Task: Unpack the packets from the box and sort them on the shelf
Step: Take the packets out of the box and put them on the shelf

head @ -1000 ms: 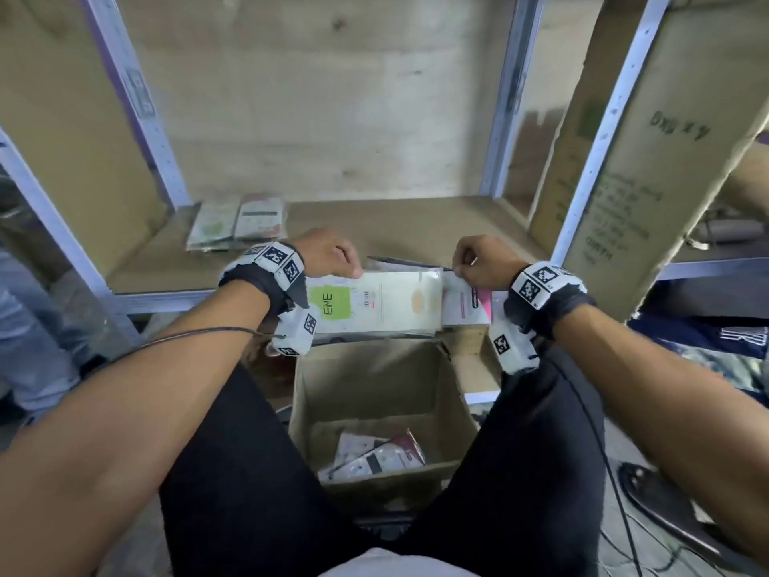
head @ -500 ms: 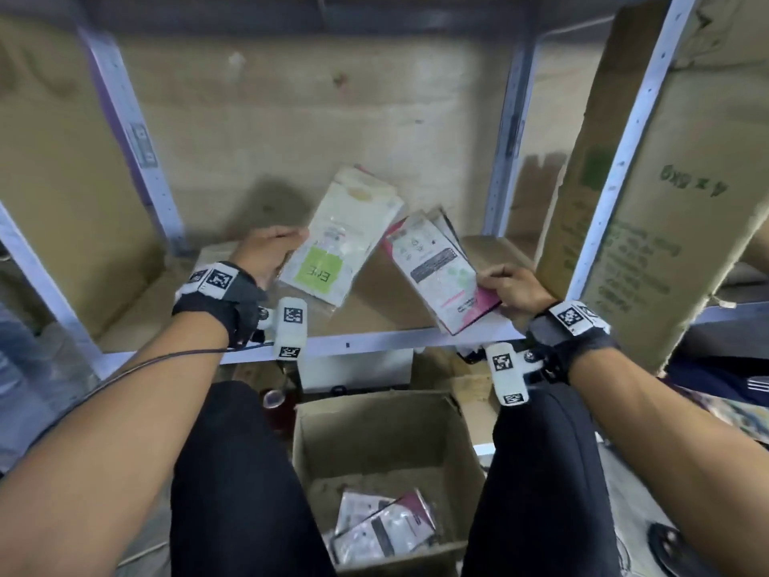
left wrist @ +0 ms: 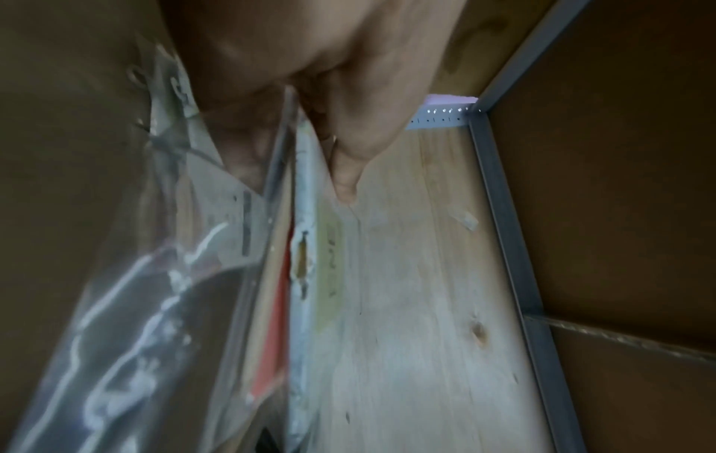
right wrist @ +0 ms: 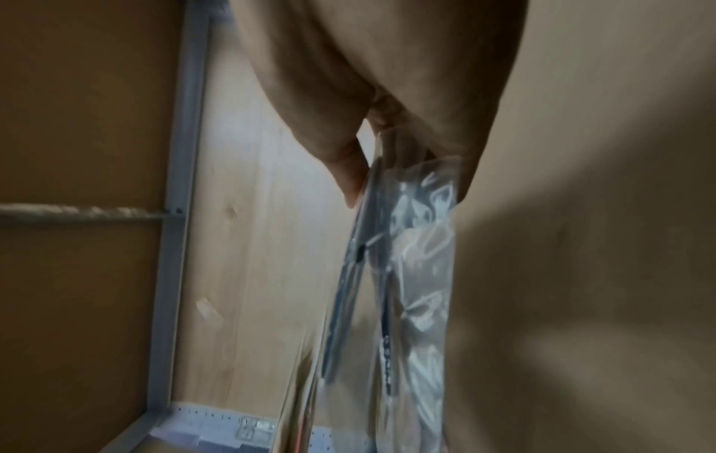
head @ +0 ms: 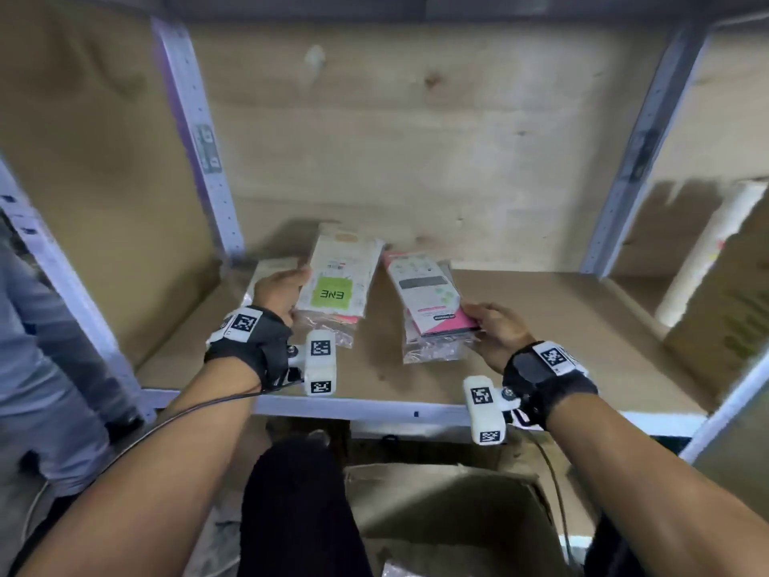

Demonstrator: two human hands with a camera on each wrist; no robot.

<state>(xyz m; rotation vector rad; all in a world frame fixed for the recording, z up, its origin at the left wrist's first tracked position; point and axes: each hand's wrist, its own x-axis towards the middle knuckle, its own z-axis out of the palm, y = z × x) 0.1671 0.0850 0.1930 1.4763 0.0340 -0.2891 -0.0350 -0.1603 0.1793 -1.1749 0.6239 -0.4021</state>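
**Two handfuls of packets held over the shelf board**

A metal-framed shelf (head: 520,326) with a brown board floor and a pale plywood back panel (head: 416,139) fills the head view. Over the left part of that board, the left hand (head: 279,291) grips a stack of packets whose top one is white with a green label (head: 335,285); the thumb lies on the packet's face and the other fingers are curled beneath, as the left wrist view shows. The stack tilts up toward the back panel, its clear plastic ends hanging toward the shelf's front edge. Just left of this hand, a further pale packet (head: 266,270) lies flat on the board, partly hidden by the hand.

To the right of the green-labelled stack and apart from it, the right hand (head: 497,333) pinches a pink-edged packet (head: 432,297) by its near end, thumb on top, with more clear-bagged packets beneath it. Whether this bundle touches the board cannot be told.

Below the shelf's front edge, between the person's dark-clothed legs, stands the open cardboard box (head: 449,514). Right of the shelf's upright, a large cardboard carton (head: 724,318) leans.
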